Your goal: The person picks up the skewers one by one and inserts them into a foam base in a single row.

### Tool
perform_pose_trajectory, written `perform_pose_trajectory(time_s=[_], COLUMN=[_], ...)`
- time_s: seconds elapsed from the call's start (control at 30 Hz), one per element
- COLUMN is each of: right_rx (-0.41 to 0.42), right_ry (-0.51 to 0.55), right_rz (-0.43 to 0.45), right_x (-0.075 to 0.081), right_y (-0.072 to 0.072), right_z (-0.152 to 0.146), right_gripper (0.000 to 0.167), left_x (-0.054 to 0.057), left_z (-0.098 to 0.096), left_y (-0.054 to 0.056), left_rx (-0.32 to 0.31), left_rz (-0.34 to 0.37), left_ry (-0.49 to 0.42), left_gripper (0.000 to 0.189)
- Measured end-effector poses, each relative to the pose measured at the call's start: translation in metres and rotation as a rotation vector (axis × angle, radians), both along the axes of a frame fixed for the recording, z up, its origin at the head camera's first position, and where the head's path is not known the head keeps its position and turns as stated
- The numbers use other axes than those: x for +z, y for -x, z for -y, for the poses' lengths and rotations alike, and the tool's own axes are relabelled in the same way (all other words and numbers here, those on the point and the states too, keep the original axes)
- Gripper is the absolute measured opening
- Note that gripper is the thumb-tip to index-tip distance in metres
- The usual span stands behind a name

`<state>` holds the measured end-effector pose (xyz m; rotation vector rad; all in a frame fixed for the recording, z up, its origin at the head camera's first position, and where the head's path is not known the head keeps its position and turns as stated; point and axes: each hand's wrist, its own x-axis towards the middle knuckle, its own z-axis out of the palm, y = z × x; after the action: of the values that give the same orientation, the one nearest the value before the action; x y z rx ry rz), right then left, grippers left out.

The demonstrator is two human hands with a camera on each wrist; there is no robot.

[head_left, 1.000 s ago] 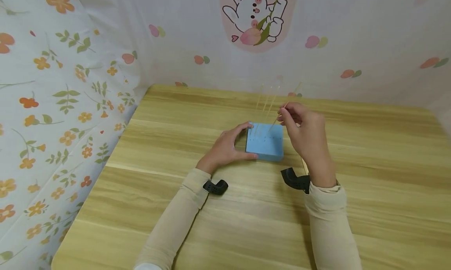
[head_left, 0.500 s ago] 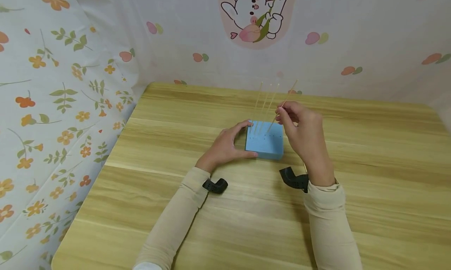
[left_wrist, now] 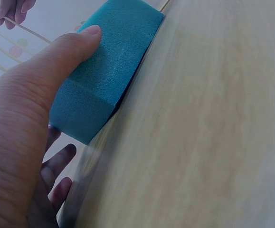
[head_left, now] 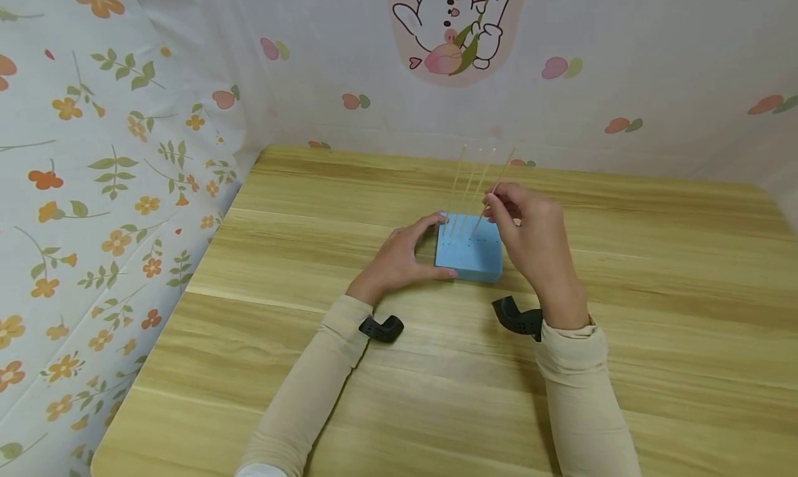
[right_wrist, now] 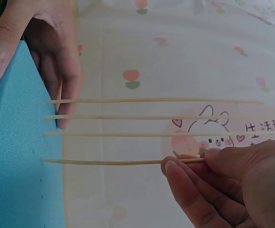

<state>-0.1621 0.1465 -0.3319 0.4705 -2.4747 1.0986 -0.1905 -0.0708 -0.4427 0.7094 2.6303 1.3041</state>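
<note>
A light-blue foam block [head_left: 469,261] with small holes in its top lies on the table. My left hand [head_left: 399,261] holds it at the left side, thumb on the near face and fingers around the far side. Three thin bamboo skewers [right_wrist: 151,100] stand in a row in the block. Between thumb and fingertips, my right hand [head_left: 535,231] pinches a fourth skewer [right_wrist: 104,163] partway along its length. Its lower tip meets the block's top beside that row, at the line of holes; whether it has sunk in, I cannot tell.
The wooden table [head_left: 424,408] has a back edge against a patterned curtain [head_left: 299,68]. Black wrist mounts [head_left: 382,329] sit on both sleeves. Past the block, a bit of a thin stick [left_wrist: 165,5] shows in the left wrist view.
My right hand has shifted slightly left, and its skewer leans less, more in line with the standing ones. My left hand keeps its hold on the block.
</note>
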Motion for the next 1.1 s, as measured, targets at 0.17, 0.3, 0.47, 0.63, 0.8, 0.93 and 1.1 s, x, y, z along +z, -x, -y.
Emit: perform_pose_trajectory(time_s=[0.17,0.3,0.47,0.63,0.8,0.93,1.1], right_rx=[0.006,0.018,0.023,0.020,0.025,0.019,0.015], right_ry=[-0.008,-0.015,-0.051,-0.078,-0.047,-0.029,-0.023], right_rz=[0.020,0.018,-0.008,-0.029,-0.030,-0.037,-0.050], right_x=[-0.0012,-0.0023,-0.0025,-0.0030,-0.0037,-0.0049,-0.0074], right_y=[0.0002,0.0008,0.0010,0.0010,0.0005,0.0009,0.0025], right_z=[0.0002,0.0003,-0.0001,-0.0005,-0.0007,-0.0011,-0.0017], right_gripper=[0.016,0.015,0.014,0.015,0.018,0.018,0.018], left_x=[-0.0002,-0.0004,-0.0002,0.0005,0.0014,0.0009,-0.0002], left_z=[-0.0001,-0.0001,-0.0002,0.0002,0.0000,-0.0005,-0.0006], left_y=[0.0001,0.0003,0.0005,-0.0002,-0.0005,-0.0004,0.0002], left_rx=[0.000,0.004,0.001,-0.008,-0.015,-0.015,-0.013], left_rz=[-0.006,-0.004,-0.009,-0.010,-0.015,-0.016,-0.018], left_ry=[0.002,-0.001,0.002,-0.006,-0.008,-0.006,-0.009], left_gripper=[0.094,0.094,0.094,0.094,0.094,0.094,0.094])
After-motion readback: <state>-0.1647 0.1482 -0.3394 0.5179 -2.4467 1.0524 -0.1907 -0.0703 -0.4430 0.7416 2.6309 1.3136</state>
